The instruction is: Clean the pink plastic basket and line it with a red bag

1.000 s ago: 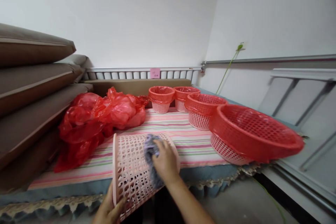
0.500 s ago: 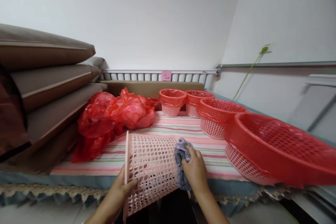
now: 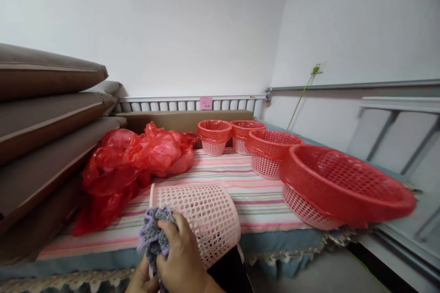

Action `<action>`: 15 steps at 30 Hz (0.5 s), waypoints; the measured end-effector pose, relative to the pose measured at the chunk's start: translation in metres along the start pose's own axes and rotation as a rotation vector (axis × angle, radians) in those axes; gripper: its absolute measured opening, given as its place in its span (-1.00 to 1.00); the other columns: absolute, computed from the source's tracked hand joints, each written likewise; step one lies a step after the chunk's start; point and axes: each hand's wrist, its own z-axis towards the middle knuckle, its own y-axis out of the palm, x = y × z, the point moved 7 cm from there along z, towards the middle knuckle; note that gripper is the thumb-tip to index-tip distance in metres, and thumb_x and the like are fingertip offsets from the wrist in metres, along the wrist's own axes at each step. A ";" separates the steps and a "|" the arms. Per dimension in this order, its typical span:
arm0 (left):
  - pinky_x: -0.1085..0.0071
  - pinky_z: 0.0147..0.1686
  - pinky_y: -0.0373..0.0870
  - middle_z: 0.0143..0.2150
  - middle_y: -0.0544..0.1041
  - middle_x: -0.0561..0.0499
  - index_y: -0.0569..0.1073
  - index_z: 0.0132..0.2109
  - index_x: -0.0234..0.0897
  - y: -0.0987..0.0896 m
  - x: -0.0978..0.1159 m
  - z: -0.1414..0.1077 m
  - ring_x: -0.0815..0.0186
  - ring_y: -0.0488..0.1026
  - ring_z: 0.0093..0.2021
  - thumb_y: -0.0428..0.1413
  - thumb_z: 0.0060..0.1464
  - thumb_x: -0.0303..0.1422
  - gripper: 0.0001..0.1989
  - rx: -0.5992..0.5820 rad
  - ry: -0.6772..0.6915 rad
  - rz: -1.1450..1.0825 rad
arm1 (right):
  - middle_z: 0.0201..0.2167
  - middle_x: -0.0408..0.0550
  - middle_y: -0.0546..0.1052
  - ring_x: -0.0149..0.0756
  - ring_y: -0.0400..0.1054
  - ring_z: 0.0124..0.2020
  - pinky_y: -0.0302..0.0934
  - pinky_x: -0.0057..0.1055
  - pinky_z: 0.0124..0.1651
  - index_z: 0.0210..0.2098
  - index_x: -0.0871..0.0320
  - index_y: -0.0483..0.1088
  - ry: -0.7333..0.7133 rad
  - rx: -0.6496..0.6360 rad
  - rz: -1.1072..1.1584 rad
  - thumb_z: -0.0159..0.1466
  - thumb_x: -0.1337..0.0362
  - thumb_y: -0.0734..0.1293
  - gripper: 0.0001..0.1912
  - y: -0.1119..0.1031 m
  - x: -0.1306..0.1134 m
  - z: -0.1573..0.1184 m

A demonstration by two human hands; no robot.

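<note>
A pale pink perforated plastic basket [image 3: 209, 215] lies on its side, its rim to the left and its base to the right. My left hand [image 3: 140, 279], partly covered by cloth and by the other hand, is closed on the basket's rim at the lower left. Fingers of my right hand [image 3: 185, 256] are wrapped round a crumpled grey cloth with lilac edging [image 3: 156, 233], pressed at the rim end of the basket. Its lower front portion is hidden behind my hands.
Several pink baskets lined with red plastic bags, the nearest a large basket [image 3: 343, 187], stand in a row on the right. Loose red bags [image 3: 144, 155] lie at the left by stacked cushions [image 3: 51, 110]. Striped cloth [image 3: 220, 169] covers the bed.
My right hand has carried the cloth from the basket's base end leftward to its rim, close to my left hand. The basket has turned slightly, and the view has shifted to the right.
</note>
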 end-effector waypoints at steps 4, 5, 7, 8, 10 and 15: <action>0.22 -0.07 0.41 -0.13 0.61 -0.10 0.41 -0.02 -0.24 0.010 0.001 -0.002 -0.06 0.44 0.00 0.37 -0.34 -0.20 -0.35 -0.065 -0.012 -0.132 | 0.05 -0.02 0.28 -0.15 0.20 0.07 0.12 -0.22 0.13 0.04 -0.02 0.32 -0.008 0.022 -0.131 -0.11 0.54 0.23 -0.29 -0.021 0.026 -0.001; 0.20 -0.06 0.41 -0.10 0.60 -0.12 0.35 0.07 -0.23 0.014 0.003 -0.004 -0.06 0.44 0.00 0.36 -0.32 -0.20 -0.26 -0.089 -0.039 -0.158 | 0.07 -0.01 0.27 -0.15 0.18 0.09 0.11 -0.22 0.14 0.03 -0.01 0.33 0.017 0.040 -0.179 -0.10 0.55 0.21 -0.30 -0.030 0.039 0.000; 0.19 -0.09 0.43 -0.11 0.60 -0.16 0.16 0.23 -0.23 0.020 0.007 -0.008 -0.06 0.46 -0.02 0.36 -0.29 -0.20 -0.08 -0.121 -0.095 -0.172 | 0.05 0.01 0.28 -0.15 0.18 0.10 0.10 -0.22 0.15 0.00 0.05 0.36 0.103 0.106 -0.280 -0.07 0.57 0.19 -0.35 -0.056 0.074 0.001; 0.20 -0.11 0.44 -0.11 0.60 -0.17 0.06 0.27 -0.24 0.021 0.009 -0.010 -0.06 0.47 -0.03 0.35 -0.27 -0.21 -0.01 -0.135 -0.116 -0.162 | 0.03 0.03 0.30 -0.15 0.19 0.09 0.11 -0.22 0.15 -0.01 0.08 0.36 0.156 0.147 -0.328 -0.05 0.57 0.18 -0.39 -0.071 0.094 0.000; 0.23 -0.14 0.45 -0.10 0.60 -0.20 -0.07 0.32 -0.26 0.023 0.011 -0.014 -0.06 0.48 -0.05 0.35 -0.25 -0.21 0.07 -0.151 -0.125 -0.134 | -0.07 0.04 0.34 -0.17 0.26 0.00 0.16 -0.25 0.09 -0.01 0.14 0.36 0.266 0.248 -0.406 0.03 0.51 0.18 -0.48 -0.102 0.134 -0.006; 0.24 -0.20 0.47 -0.03 0.56 -0.23 -0.18 0.34 -0.24 0.021 0.008 -0.014 -0.06 0.47 -0.03 0.34 -0.24 -0.18 0.13 -0.097 -0.097 -0.131 | -0.14 0.08 0.35 -0.12 0.30 -0.09 0.23 -0.24 -0.03 0.01 0.23 0.31 0.417 0.303 -0.497 0.10 0.40 0.17 -0.54 -0.135 0.195 -0.029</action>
